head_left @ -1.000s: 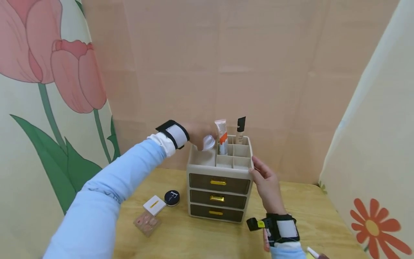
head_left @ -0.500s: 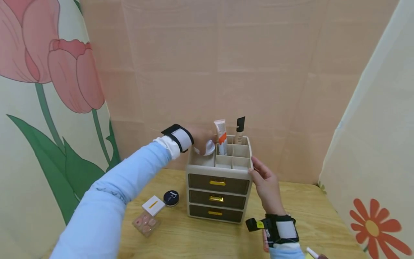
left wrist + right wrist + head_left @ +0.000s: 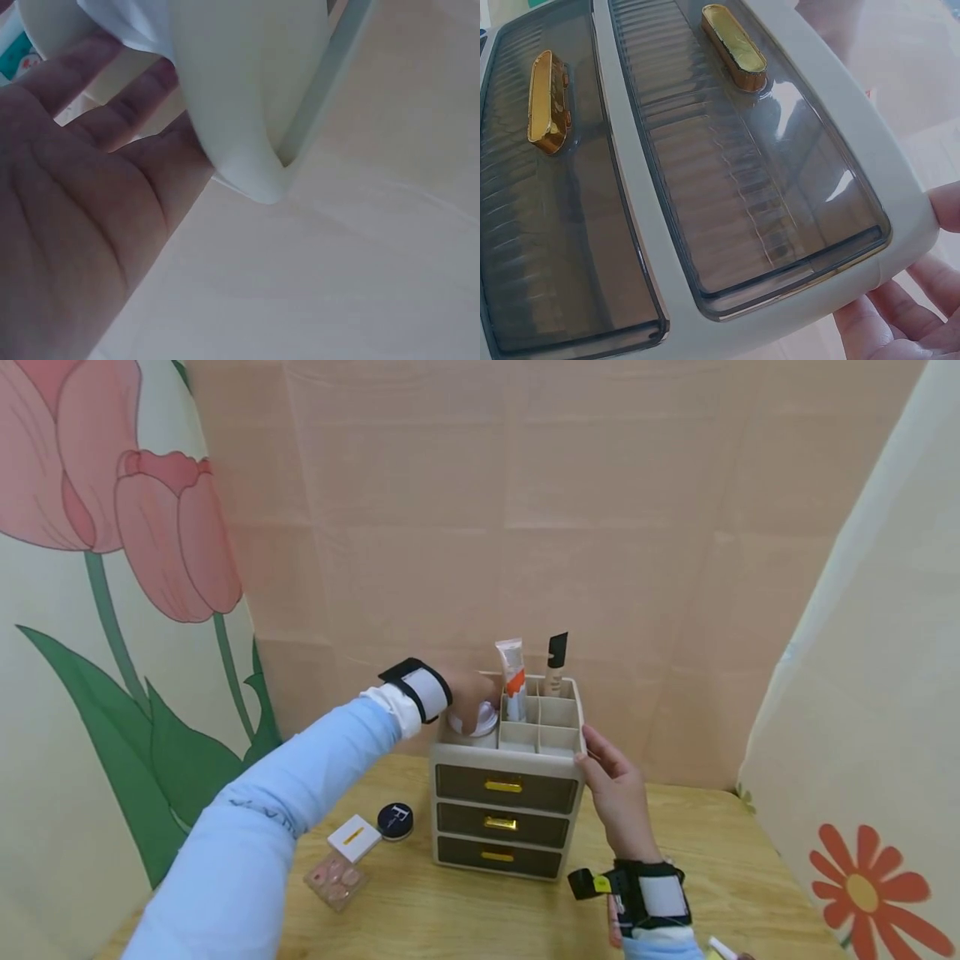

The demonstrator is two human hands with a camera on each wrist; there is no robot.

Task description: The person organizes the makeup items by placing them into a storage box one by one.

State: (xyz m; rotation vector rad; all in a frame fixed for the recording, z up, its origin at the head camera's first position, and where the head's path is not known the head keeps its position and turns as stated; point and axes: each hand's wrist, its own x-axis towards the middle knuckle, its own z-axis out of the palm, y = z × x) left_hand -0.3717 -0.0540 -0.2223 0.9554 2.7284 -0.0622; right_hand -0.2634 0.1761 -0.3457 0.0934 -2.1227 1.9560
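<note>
A cream makeup organizer [image 3: 506, 762] with dark drawers and gold handles stands on the table in the head view. My left hand [image 3: 472, 692] reaches into its large left compartment and grips a round white jar [image 3: 485, 720] from above; the hand covers part of the jar. In the left wrist view, fingers lie behind the organizer's wall [image 3: 232, 97], beside the white jar [image 3: 135, 21]. My right hand [image 3: 621, 793] holds the organizer's upper right edge, thumb at the front corner and fingers along the side. A squeeze tube [image 3: 513, 681] and a black-capped bottle [image 3: 556, 667] stand upright in the small compartments.
Left of the organizer lie a black round compact [image 3: 395, 821], a white box [image 3: 354, 838] and a clear-lidded pinkish case [image 3: 334, 882]. A pink item [image 3: 614, 924] is partly hidden by the right wrist strap. A white-tipped item [image 3: 722, 948] shows at the bottom edge.
My left hand has moved slightly right and down, lowering the white jar deeper into the left compartment. My right hand keeps its hold on the organizer's edge.
</note>
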